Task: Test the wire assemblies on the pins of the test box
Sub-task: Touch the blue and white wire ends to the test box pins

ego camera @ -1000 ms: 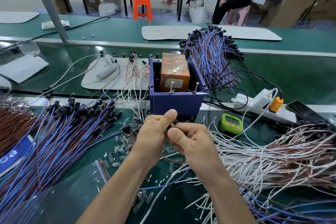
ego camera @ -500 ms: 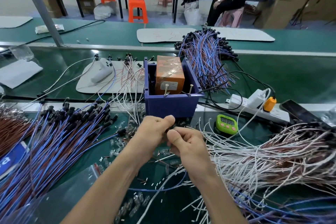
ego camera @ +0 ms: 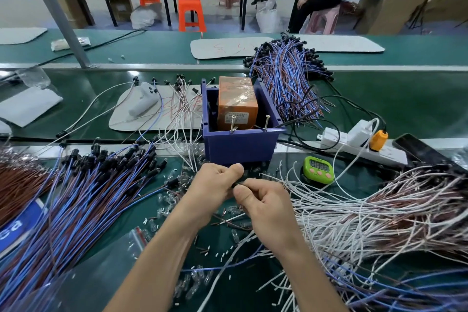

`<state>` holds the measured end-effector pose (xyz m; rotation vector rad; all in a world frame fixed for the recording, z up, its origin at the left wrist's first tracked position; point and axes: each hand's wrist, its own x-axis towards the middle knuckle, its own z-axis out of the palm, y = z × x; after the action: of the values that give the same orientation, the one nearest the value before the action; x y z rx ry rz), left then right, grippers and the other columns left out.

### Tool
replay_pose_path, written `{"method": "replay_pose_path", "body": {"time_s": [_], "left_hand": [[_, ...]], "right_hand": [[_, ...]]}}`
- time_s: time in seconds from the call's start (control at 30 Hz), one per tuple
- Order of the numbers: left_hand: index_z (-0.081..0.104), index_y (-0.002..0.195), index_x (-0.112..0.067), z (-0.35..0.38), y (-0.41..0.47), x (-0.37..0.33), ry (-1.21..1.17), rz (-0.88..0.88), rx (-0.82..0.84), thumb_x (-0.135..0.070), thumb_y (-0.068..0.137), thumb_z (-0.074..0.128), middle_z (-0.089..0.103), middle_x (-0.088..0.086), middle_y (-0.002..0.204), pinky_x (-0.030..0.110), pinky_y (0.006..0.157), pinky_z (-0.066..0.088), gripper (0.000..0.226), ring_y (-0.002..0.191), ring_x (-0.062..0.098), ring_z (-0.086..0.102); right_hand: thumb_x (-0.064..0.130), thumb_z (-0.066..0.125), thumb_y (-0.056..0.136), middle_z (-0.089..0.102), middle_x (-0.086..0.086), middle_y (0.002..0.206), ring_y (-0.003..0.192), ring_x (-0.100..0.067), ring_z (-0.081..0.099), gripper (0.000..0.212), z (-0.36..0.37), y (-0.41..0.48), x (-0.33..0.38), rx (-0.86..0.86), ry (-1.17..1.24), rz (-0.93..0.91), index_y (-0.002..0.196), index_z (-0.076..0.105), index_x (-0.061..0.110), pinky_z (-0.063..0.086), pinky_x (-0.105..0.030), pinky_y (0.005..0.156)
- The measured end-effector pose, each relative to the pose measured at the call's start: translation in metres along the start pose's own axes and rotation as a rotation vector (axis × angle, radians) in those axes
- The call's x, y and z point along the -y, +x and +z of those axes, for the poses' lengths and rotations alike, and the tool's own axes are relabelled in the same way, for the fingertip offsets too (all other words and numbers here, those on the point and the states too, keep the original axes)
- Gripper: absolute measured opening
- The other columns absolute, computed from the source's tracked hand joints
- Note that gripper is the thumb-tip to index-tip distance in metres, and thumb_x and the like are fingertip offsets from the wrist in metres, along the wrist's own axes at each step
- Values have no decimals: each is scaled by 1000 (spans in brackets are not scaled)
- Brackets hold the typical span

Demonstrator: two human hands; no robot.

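- Test box [ego camera: 240,145] sat mid-bench [ego camera: 405,104] with its top open and an orange unit [ego camera: 236,101] inside. Its near wall was just past the hands.
- Two pins [ego camera: 232,124] stood up at the box's near rim, both leaning a little.
- Open room was tight: only a narrow strip of green surface lay between the knuckles and the box wall.
- Left flank was packed with a blue-and-brown wire bundle [ego camera: 88,205], black ends pointing toward the box.
- Right flank was packed with a white-and-brown wire pile [ego camera: 379,213]. Another bundle [ego camera: 286,78] lay behind the box to its right.
- Green timer [ego camera: 318,169] sat near the box's right front corner, with the power strip [ego camera: 354,143] beyond it.
- Small clear bulbs [ego camera: 167,197] and cut bits were scattered under and around the forearms.
- Left hand [ego camera: 215,186] was knuckles-up, fingers curled in, thumb laid over the top and pointing right.
- Right hand [ego camera: 266,208] sat just below and to the right, touching the left hand, thumb pointing left, fingers tucked under.
- Both hands pinched the small dark end of one wire assembly [ego camera: 235,184] between thumb and fingers. The fingers hid most of it, and I couldn't trace its wire.
- The held end was lower than the pins, nearer the camera, and apart from the box.
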<state>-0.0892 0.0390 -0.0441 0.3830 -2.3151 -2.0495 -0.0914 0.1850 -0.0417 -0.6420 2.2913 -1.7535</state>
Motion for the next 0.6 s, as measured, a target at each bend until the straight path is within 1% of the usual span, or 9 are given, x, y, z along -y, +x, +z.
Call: {"method": "replay_pose_path", "body": {"time_s": [0.07, 0.17, 0.23, 0.27, 0.33, 0.37, 0.43, 0.5, 0.6], "left_hand": [[32, 42, -23, -6, 3, -2, 83, 17, 23, -35, 99, 62, 27, -4, 43, 21, 47, 24, 65, 43, 16, 22], [39, 45, -21, -8, 5, -11, 108, 11, 50, -47, 91, 62, 39, 11, 47, 33, 52, 25, 57, 51, 24, 30], [44, 47, -17, -3, 5, -11, 40, -21, 57, -40, 99, 61, 47, 10, 44, 26, 47, 30, 59, 44, 21, 36], [45, 47, -16, 0, 4, -12, -5, -46, 60, -35, 102, 60, 48, 9, 43, 22, 46, 33, 60, 40, 19, 38], [43, 45, -19, 3, 3, -11, 3, -57, 28, -30, 103, 59, 41, 4, 43, 23, 47, 34, 62, 40, 16, 36], [39, 43, -22, 2, 2, -10, 111, -25, -12, -31, 102, 60, 37, 0, 43, 26, 48, 31, 64, 41, 16, 32], [39, 41, -16, -4, -5, -15, 432, 89, -102, -36, 101, 60, 30, -9, 38, 23, 43, 28, 66, 37, 11, 27], [45, 44, -18, -11, -12, -26, 572, 213, -169, -37, 101, 58, 30, -8, 34, 19, 38, 28, 62, 32, 12, 30], [37, 45, -16, -27, -12, -39, 518, 231, -244, -41, 102, 56, 27, -9, 37, 33, 48, 37, 66, 34, 12, 25]], "right_hand": [[18, 61, 99, 38, 1, 54, 51, -12, 30, 35, 1, -1, 1, 18, 166, 71, 67, 59, 6, 24, -29, 50], [13, 58, 102, 38, -1, 50, 46, -12, 28, 37, 7, -1, 2, 34, 510, 233, 65, 64, 12, 22, -27, 49], [14, 57, 103, 39, 2, 48, 45, -11, 28, 39, 7, 1, 2, 43, 599, 289, 64, 66, 16, 23, -26, 48], [15, 57, 103, 40, 3, 48, 45, -11, 28, 40, 6, 2, 2, 34, 549, 267, 63, 66, 17, 23, -24, 48], [16, 59, 100, 41, 6, 50, 47, -11, 30, 37, 1, 3, 1, 5, 305, 152, 64, 65, 11, 26, -23, 48], [19, 60, 97, 41, 7, 51, 49, -11, 31, 34, -1, 3, 0, -1, 181, 94, 65, 63, 6, 27, -25, 48], [23, 61, 97, 41, 8, 52, 51, -11, 33, 34, -2, 2, -4, -5, 27, 29, 68, 60, 5, 29, -29, 50], [24, 63, 98, 46, 9, 53, 51, -8, 38, 30, -5, 1, -8, -11, -41, 25, 72, 64, 10, 32, -28, 52], [27, 62, 98, 49, 4, 56, 54, -8, 43, 29, -9, 0, -9, -26, -21, 43, 73, 64, 13, 36, -30, 53]]}}
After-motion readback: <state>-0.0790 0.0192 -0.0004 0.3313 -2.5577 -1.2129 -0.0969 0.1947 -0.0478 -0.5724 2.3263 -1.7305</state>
